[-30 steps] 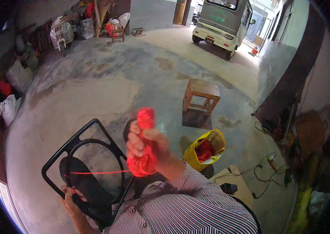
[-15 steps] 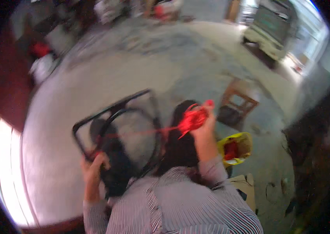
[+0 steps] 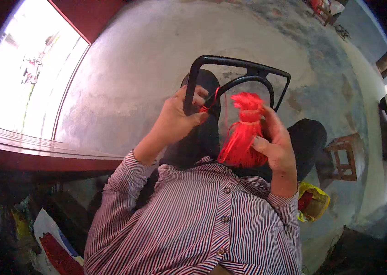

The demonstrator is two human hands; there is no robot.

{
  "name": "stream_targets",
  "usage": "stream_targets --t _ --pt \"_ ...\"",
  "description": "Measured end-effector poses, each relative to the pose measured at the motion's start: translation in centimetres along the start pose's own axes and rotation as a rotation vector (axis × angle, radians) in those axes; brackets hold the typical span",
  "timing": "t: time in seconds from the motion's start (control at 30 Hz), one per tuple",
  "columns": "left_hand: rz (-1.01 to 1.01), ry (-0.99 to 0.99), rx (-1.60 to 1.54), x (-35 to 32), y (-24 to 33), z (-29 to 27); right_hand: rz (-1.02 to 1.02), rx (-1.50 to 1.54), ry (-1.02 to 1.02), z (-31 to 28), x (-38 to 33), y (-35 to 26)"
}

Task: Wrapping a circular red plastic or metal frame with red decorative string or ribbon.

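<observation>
A black frame point(image 3: 239, 61), roughly rectangular with a curved inner bar point(image 3: 248, 79), stands over my lap. My left hand point(image 3: 177, 112) is closed on its left side, where a few turns of red cord point(image 3: 204, 109) wrap the bar. A loop of that cord rises above my fingers. To the right, my right hand point(image 3: 277, 142) holds a bundle of red cord point(image 3: 246, 130) between thumb and fingers. The bundle is bound round its upper part, and its loose strands fan out below. A thin strand hangs between the bundle and the frame. The frame's lower part is hidden.
A wooden stool point(image 3: 351, 158) stands at the right, with a yellow container point(image 3: 313, 201) holding something red nearer to me. Lower left lies a white bag point(image 3: 47, 224) with red material. A bright doorway point(image 3: 24, 73) opens at far left.
My right hand has drawn in with the red bundle, beside the frame; the cord stretched between the hands is now slack. The view has turned, showing the doorway larger at the left.
</observation>
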State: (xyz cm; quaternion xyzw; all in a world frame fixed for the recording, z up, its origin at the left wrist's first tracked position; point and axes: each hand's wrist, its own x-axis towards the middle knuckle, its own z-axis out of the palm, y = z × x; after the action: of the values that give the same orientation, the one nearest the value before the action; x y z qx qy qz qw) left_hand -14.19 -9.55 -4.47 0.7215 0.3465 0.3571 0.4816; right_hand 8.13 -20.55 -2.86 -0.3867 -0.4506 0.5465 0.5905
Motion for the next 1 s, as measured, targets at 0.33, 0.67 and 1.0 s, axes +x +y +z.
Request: stream_targets --t 0.33,0.67,1.0 --pt "-0.31 0.065 -0.344 0.3 -0.4 0.4 -0.019 0.548 0.142 -0.4 2.5 2.1" --pt "-0.209 0.099 -0.387 0.1 0.3 1.3 0.102 0.228 0.119 2.6 5.5 5.2" --pt "-0.269 0.089 -0.464 0.2 0.5 1.5 0.018 -0.27 0.302 2.9 6.4 5.9"
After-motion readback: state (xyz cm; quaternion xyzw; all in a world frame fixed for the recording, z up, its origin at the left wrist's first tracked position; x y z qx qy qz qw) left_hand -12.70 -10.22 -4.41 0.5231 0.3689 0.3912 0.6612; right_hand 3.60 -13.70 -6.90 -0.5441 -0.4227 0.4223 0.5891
